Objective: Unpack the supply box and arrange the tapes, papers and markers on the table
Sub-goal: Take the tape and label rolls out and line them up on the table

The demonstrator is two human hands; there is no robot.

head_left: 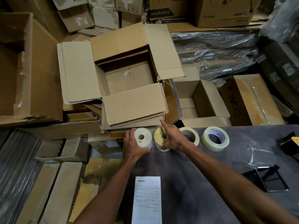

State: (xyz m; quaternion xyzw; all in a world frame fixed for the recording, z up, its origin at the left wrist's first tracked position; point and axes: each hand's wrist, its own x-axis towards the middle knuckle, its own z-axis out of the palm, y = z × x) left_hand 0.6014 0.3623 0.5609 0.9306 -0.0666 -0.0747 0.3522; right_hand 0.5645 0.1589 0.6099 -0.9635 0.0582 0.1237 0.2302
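I see the open brown cardboard supply box [129, 78] empty. Four rolls line the dark bench [210, 167]; the printed white paper sheet [147, 199] lies nearer. My left hand [132, 147] grips the white label roll [143, 137], my right hand [174, 139] clasps the yellowish roll [159, 138]. No markers visible.

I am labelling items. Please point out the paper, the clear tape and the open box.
paper [146, 199], head view, middle of the printed sheet
clear tape [208, 143], head view, left wall of the roll
open box [129, 81], head view, bare floor inside

Four rolls [215, 138] crowd the bench's [202, 183] far edge, both hands among them. A paper sheet [146, 199] lies at the near edge; the middle between lies open.
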